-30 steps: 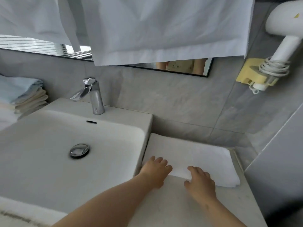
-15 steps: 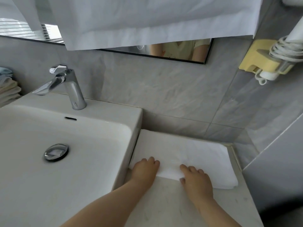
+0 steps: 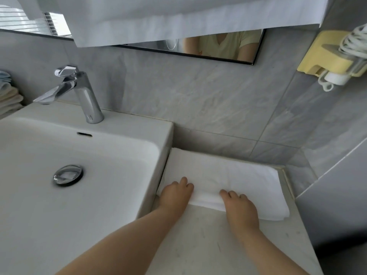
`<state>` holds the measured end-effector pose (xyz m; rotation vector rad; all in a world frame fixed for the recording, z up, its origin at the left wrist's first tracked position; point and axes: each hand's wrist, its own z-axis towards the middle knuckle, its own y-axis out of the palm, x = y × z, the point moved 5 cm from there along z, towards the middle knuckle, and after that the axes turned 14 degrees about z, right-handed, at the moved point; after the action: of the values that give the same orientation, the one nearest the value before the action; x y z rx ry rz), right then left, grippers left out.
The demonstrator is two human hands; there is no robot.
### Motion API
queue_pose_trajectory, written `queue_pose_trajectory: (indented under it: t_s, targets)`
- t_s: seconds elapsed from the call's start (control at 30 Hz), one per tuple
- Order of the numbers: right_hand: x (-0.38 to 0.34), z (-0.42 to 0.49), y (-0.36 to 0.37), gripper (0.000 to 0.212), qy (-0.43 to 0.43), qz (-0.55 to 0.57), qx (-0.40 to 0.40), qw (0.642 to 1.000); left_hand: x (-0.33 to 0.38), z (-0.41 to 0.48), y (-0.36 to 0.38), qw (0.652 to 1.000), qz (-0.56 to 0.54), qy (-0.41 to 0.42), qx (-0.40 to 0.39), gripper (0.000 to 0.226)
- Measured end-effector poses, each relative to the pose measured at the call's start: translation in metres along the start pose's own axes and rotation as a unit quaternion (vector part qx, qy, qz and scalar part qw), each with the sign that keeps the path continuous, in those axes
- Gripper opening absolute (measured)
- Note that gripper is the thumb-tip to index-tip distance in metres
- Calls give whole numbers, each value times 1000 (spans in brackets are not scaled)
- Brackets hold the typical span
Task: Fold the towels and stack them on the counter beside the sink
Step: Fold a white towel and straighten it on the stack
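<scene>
A folded white towel [image 3: 228, 173] lies flat on the pale counter [image 3: 208, 247], just right of the sink [image 3: 129, 126]. My left hand [image 3: 175, 192] holds the towel's near left corner, fingers curled over the edge. Further right, my right hand [image 3: 238, 205] grips the same near edge. The cloth bulges slightly between the two hands. White towels [image 3: 178, 16] hang above, across the top of the view. At the far left, beyond the sink, sits a stack of folded pale towels [image 3: 8, 96].
A chrome faucet [image 3: 83, 94] stands behind the basin. A mirror [image 3: 218, 46] is on the grey tiled wall. A yellow holder with a coiled white cord [image 3: 327, 54] is mounted at the upper right. A grey wall panel closes the counter's right side.
My head has dropped and turned right, so the sink slid left. Both hands stayed on the towel's near edge, and the cloth between them has bunched a little.
</scene>
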<state>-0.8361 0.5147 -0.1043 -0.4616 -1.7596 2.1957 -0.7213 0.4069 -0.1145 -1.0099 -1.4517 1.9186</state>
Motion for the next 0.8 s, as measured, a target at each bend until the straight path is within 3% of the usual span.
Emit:
queue_pose_trajectory:
  t_s: [0.1,0.33,0.6,0.7,0.8]
  targets:
    - [14,2,-6,52,16,35,-43,998,-3,5,-11,1000,-13,-14,12,53]
    - [5,-15,-39,51,32,36,101,994,-16,-3,-54,999,-5,-13,48,56]
    - [-6,-66,-75,53,-6,23,159,987,-10,-57,-93,995,-4,-5,99,52]
    - [-16,-92,-79,56,-12,33,154,987,-7,-90,-99,996,-56,-4,70,38]
    - [-27,-121,-75,55,-11,44,137,990,-2,-120,-83,1000,-22,5,13,43]
